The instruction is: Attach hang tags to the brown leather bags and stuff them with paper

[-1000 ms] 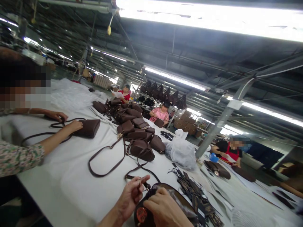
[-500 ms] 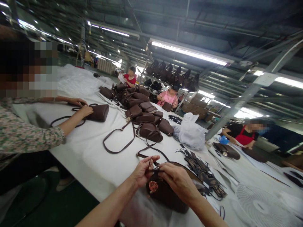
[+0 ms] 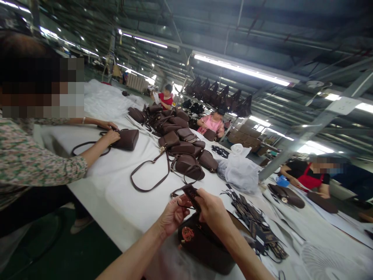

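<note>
A dark brown handbag with a round reddish emblem lies in front of me at the table's near edge. Over its top, my right hand is closed on a dark hang tag, held raised at a slant. My left hand pinches a thin dark cord beside the tag, just left of the bag. Part of the bag's top is hidden behind my right hand. Behind my hands, a thin brown strap curves across the white cloth.
Several brown handbags are heaped mid-table. Dark hang tags are piled to the right, near a white plastic bag and a fan. A co-worker at left handles another bag. A metal post rises at right.
My right hand has lifted the hang tag into plain sight above the bag. The left hand has dropped slightly and moved left, still on the cord. The view has shifted a little.
</note>
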